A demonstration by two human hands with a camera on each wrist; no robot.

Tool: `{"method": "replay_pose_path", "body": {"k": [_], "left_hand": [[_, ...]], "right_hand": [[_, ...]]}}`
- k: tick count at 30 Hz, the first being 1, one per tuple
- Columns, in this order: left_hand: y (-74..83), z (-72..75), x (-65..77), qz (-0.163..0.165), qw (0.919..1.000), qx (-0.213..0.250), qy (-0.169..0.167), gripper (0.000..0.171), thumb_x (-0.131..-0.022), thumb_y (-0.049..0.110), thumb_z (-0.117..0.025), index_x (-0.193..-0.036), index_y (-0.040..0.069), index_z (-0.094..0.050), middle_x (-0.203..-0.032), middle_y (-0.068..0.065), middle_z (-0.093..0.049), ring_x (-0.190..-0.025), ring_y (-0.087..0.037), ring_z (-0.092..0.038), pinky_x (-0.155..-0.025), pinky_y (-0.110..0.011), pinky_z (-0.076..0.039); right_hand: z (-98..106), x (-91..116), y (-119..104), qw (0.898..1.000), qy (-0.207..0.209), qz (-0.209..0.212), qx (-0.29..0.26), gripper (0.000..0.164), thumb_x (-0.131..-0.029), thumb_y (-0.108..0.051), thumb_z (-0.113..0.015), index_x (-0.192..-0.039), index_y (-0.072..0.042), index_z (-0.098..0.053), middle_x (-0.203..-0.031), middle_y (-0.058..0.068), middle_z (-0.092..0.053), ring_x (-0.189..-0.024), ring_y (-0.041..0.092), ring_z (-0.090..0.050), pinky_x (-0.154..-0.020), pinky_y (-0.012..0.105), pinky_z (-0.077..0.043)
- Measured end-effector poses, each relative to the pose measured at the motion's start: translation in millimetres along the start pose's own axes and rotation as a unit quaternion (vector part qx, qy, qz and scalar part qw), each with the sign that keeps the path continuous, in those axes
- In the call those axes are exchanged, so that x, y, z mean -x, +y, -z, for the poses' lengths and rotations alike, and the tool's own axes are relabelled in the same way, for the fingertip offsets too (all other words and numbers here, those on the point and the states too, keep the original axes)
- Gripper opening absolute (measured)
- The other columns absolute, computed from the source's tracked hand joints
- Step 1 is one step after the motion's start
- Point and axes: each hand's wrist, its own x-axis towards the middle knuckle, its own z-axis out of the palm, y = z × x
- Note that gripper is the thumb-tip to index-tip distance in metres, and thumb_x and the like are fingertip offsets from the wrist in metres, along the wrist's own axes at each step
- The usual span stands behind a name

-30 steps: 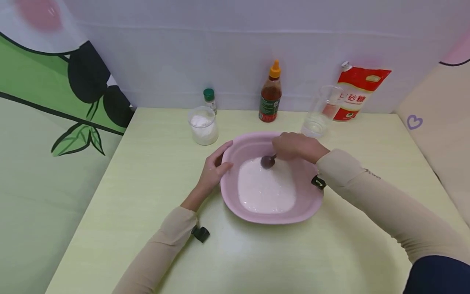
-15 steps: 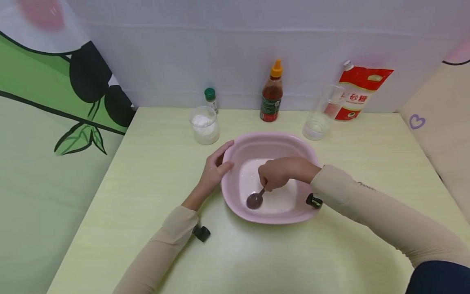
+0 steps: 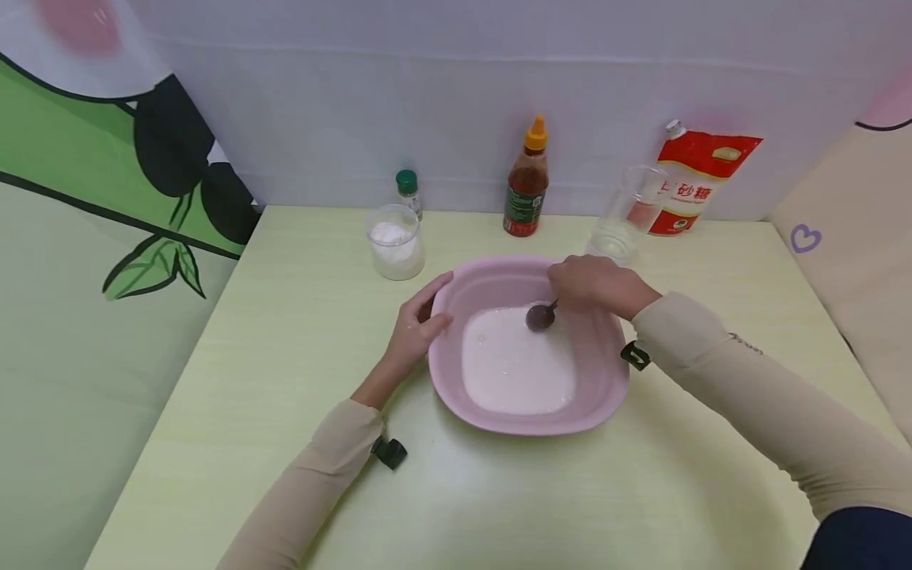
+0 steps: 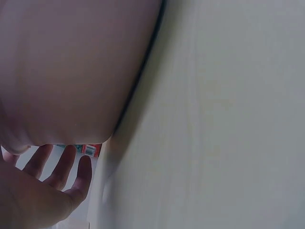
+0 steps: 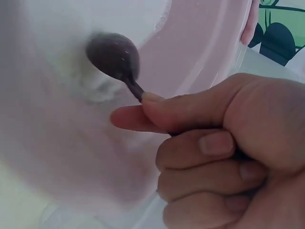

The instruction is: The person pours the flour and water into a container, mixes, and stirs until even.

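A pink plastic basin [image 3: 602, 388] stands on the table with a shallow pool of milky white liquid [image 3: 516, 372] in it. My left hand [image 3: 412, 326] grips its left rim, thumb over the edge and fingers along the outside wall; the left wrist view shows those fingers [image 4: 62, 169] beside the basin's side. Over the basin's far right part, my right hand [image 3: 591, 283] holds a dark brown spoon [image 3: 540, 318]. In the right wrist view the thumb and forefinger pinch its handle, the other fingers curl in, and the spoon's bowl [image 5: 112, 55] is at the liquid.
Behind the basin stand a clear cup of white powder [image 3: 397, 245], a small green-capped jar [image 3: 408, 190], a sauce bottle with an orange tip [image 3: 526, 186], a clear pitcher [image 3: 618, 229] holding some clear liquid and a red-and-white sugar pouch [image 3: 691, 186]. A cloth backdrop [image 3: 342, 119] rises behind them.
The spoon has swept from the basin's far side to its near left, then back to the far right, my right hand moving with it. My left hand and the basin have stayed put.
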Motion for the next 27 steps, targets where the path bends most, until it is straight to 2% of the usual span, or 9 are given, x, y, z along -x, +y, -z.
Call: {"method": "replay_pose_path", "body": {"k": [2, 7, 11, 14, 15, 18, 21, 26, 27], "left_hand": [[-0.1, -1.0, -0.3, -0.001, 1.0, -0.003, -0.001, 0.063, -0.086, -0.007, -0.054, -0.148, 0.0, -0.045, -0.153, -0.021, -0.046, -0.129, -0.035, -0.052, -0.099, -0.023, -0.054], [-0.9, -2.7, -1.0, -0.004, 1.0, -0.006, -0.002, 0.063, -0.086, -0.007, -0.055, -0.148, 0.001, -0.045, -0.153, -0.02, -0.045, -0.133, -0.037, -0.05, -0.103, -0.027, -0.053], [-0.6, -2.8, -0.7, -0.001, 1.0, -0.001, 0.0, 0.066, -0.084, -0.008, -0.055, -0.148, 0.002, -0.044, -0.154, -0.02, -0.044, -0.134, -0.039, -0.05, -0.103, -0.031, -0.053], [-0.8, -2.4, -0.8, -0.002, 1.0, -0.001, 0.0, 0.066, -0.084, -0.009, -0.055, -0.148, 0.001, -0.044, -0.154, -0.02, -0.044, -0.133, -0.039, -0.05, -0.103, -0.033, -0.054], [-0.8, -2.3, -0.9, -0.002, 1.0, -0.001, 0.0, 0.066, -0.084, -0.009, -0.055, -0.148, 0.001, -0.044, -0.154, -0.02, -0.044, -0.134, -0.039, -0.05, -0.104, -0.032, -0.053], [-0.7, -1.7, -1.1, -0.001, 1.0, 0.0, 0.003, 0.065, -0.085, -0.009, -0.054, -0.148, 0.001, -0.045, -0.154, -0.02, -0.045, -0.131, -0.036, -0.051, -0.101, -0.027, -0.054], [-0.3, -1.2, -0.8, 0.002, 1.0, 0.003, 0.006, 0.064, -0.085, -0.009, -0.055, -0.148, 0.001, -0.045, -0.153, -0.02, -0.046, -0.128, -0.035, -0.052, -0.098, -0.02, -0.054], [-0.9, -0.7, -0.8, 0.002, 1.0, 0.007, 0.002, 0.064, -0.086, -0.008, -0.054, -0.148, 0.001, -0.045, -0.151, -0.021, -0.047, -0.125, -0.033, -0.052, -0.094, -0.016, -0.053], [-1.2, -0.5, -0.9, 0.002, 0.9999, 0.01, 0.002, 0.064, -0.086, -0.008, -0.054, -0.148, 0.001, -0.045, -0.151, -0.022, -0.047, -0.125, -0.033, -0.052, -0.093, -0.016, -0.053]], "right_hand": [[0.0, -8.1, -4.2, 1.0, 0.007, 0.004, -0.015, 0.013, -0.091, -0.013, -0.053, -0.098, -0.007, -0.062, -0.094, 0.012, -0.061, -0.082, 0.028, -0.056, -0.065, 0.036, -0.046], [-1.2, -24.3, -25.6, 0.999, 0.004, 0.034, 0.0, 0.011, -0.094, -0.016, -0.056, -0.099, -0.008, -0.063, -0.092, 0.008, -0.062, -0.081, 0.024, -0.054, -0.062, 0.034, -0.045], [-6.0, -26.5, -42.9, 0.993, -0.007, 0.113, 0.024, 0.013, -0.094, -0.012, -0.054, -0.087, -0.007, -0.064, -0.075, 0.002, -0.054, -0.069, 0.017, -0.049, -0.059, 0.027, -0.04], [-13.4, -21.8, -53.0, 0.983, -0.042, 0.179, 0.017, 0.016, -0.093, -0.011, -0.059, -0.083, -0.005, -0.07, -0.068, -0.003, -0.054, -0.065, 0.011, -0.046, -0.059, 0.02, -0.038], [-16.3, -19.2, -55.3, 0.98, -0.06, 0.188, 0.01, 0.016, -0.093, -0.012, -0.061, -0.085, -0.006, -0.073, -0.069, -0.004, -0.057, -0.065, 0.01, -0.047, -0.059, 0.018, -0.038], [-23.3, -10.6, -56.6, 0.977, -0.1, 0.189, -0.005, 0.012, -0.091, -0.015, -0.066, -0.093, -0.009, -0.077, -0.078, -0.006, -0.067, -0.07, 0.009, -0.052, -0.061, 0.015, -0.041], [-24.6, -5.0, -47.4, 0.979, -0.113, 0.172, -0.006, 0.01, -0.089, -0.015, -0.068, -0.091, -0.009, -0.076, -0.08, -0.003, -0.068, -0.072, 0.01, -0.053, -0.061, 0.016, -0.041], [-12.4, -5.4, -18.9, 0.988, -0.089, 0.122, -0.005, 0.006, -0.087, -0.009, -0.064, -0.091, -0.006, -0.068, -0.085, 0.003, -0.063, -0.078, 0.016, -0.052, -0.064, 0.02, -0.041], [-8.9, -6.8, -14.2, 0.992, -0.08, 0.102, -0.008, 0.006, -0.087, -0.009, -0.062, -0.091, -0.007, -0.065, -0.086, 0.004, -0.062, -0.079, 0.018, -0.052, -0.065, 0.022, -0.041]]}}
